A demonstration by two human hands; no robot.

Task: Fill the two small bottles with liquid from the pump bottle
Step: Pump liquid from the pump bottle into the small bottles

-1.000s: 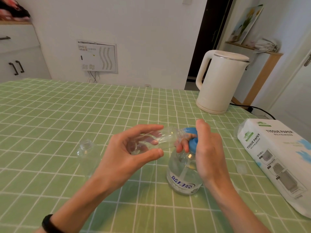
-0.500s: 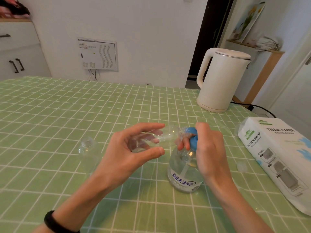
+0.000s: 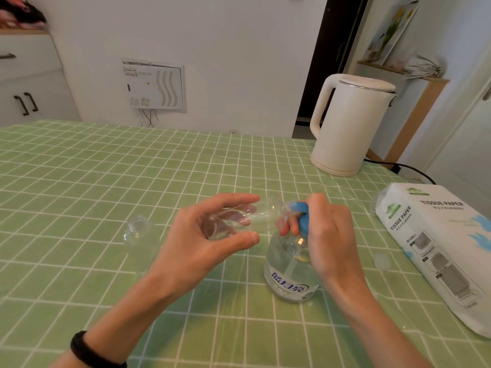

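Over tablecloth, left hand grips small bottle.

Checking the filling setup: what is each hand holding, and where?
Left hand holds a small clear bottle by its body; right hand grips the pump bottle by its blue head.

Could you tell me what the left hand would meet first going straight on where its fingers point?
Most likely the blue pump head, gripped by the right hand: the left hand holds the small bottle sideways, neck at that nozzle. Depth is hard to judge.
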